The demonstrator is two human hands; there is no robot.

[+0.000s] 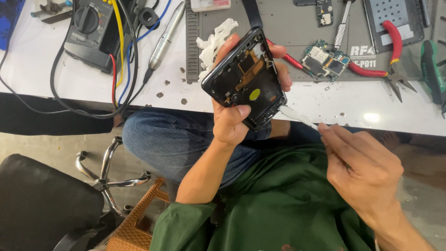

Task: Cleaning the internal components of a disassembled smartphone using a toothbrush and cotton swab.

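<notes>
- Two hands at work, centre of the frame, just below the desk (93, 74) edge.
- Left hand (232, 123) has its grip clamped on an opened phone (245, 76), thumb on the lower edge, fingers behind; tilted up toward the camera, likely to show the inside.
- Right hand (362, 169), lower right, pinches a white swab (297, 116); its tip touches the phone's lower right corner, seemingly to clean there.
- Phone: black frame, back off, copper-coloured strip across the middle, yellow oval spot below it.
- Upper right on a grey mat (278, 18): circuit board (325, 60), red-handled pliers (390, 56). Crumpled tissue (213, 44) behind the phone; multimeter (88, 28) upper left.
</notes>
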